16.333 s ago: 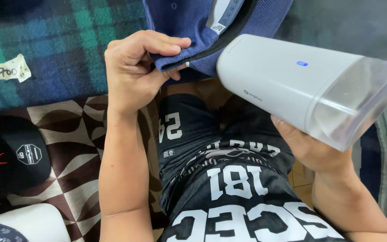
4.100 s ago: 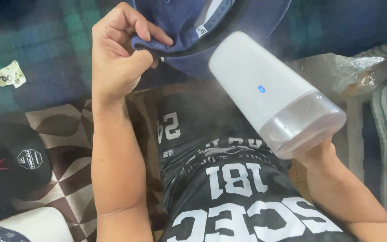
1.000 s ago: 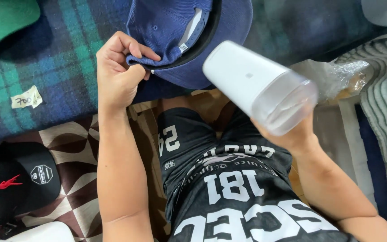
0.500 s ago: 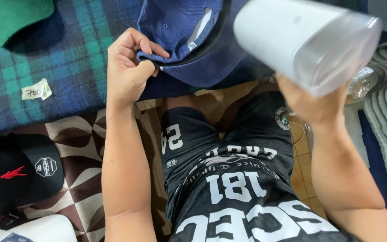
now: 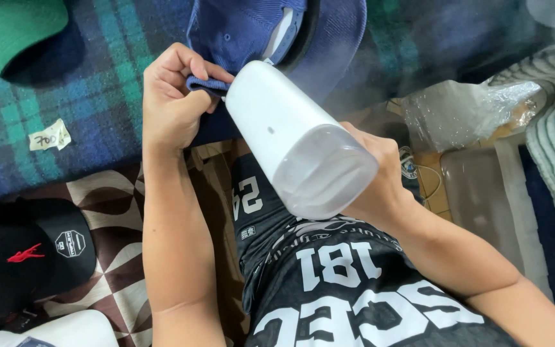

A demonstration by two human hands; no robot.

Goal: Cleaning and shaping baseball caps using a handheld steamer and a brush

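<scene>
My left hand (image 5: pixel 173 106) pinches the edge of a navy blue cap (image 5: pixel 252 29) that lies upside down on a blue and green plaid blanket (image 5: pixel 91 90). My right hand (image 5: pixel 380 183) grips a white handheld garment steamer (image 5: pixel 297 138) with a clear water tank at its near end. The steamer's nozzle end points at the cap's edge, right beside my left fingers. A faint haze of steam hangs to the right of the cap. My black jersey with white print (image 5: pixel 348 289) fills the lower middle.
A green cap (image 5: pixel 8 29) lies at the top left and a black cap (image 5: pixel 30 254) at the lower left on a brown and cream patterned cloth. A small paper tag (image 5: pixel 49 136) rests on the blanket. A crumpled clear plastic bag (image 5: pixel 464 112) and striped fabric (image 5: pixel 554 154) sit right.
My right hand has brought the steamer down from the upper right to the cap's edge, by my left fingers. My left hand keeps its pinch on the cap.
</scene>
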